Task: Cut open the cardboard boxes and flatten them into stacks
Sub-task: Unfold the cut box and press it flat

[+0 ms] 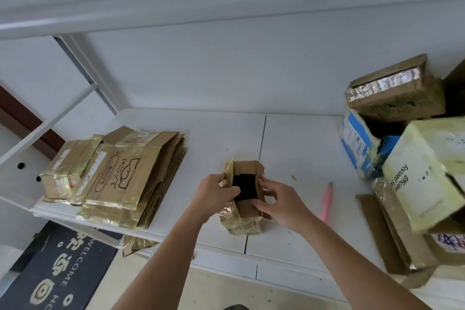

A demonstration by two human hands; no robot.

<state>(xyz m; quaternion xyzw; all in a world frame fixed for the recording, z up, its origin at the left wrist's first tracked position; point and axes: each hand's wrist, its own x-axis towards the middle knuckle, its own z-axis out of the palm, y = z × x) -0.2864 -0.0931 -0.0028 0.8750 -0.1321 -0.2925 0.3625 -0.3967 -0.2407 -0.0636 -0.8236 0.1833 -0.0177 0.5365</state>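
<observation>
Small box: small taped cardboard box (245, 192) standing near the middle of the white table (297, 138), top open, dark inside, shiny tape crumpled round its lower end and along its left flap.
Left hand: left hand (214, 195) at the box's left side, fingers curled round the taped left flap and rim, gripping it.
Right hand: right hand (279, 202) at the box's right side, thumb and fingers bent over the right wall and rim, grasping it.
Flattened stack: stack of flattened boxes (125, 178) lying at the table's left end, well apart from the small box; top sheet printed with a cartoon outline and characters, taped strips along its edges.
Left parcel: small taped box (60, 173) lying at the far left edge of the table, touching the stack.
Cutter: pink utility knife (327, 201) flat on the table, just right of the right hand, untouched.
Unopened pile: pale yellow-taped box (427, 178) with printed English text, blue-and-white box (357, 143) behind it, foil-taped brown box (395, 90) on top, all heaped at the table's right end.
Loose cardboard: flattened brown sheets (392, 231) leaning under the yellow-taped box.
Floor: dark welcome mat (57, 272) below the table's left end; scrap of taped cardboard (136, 244) under the table's edge.
</observation>
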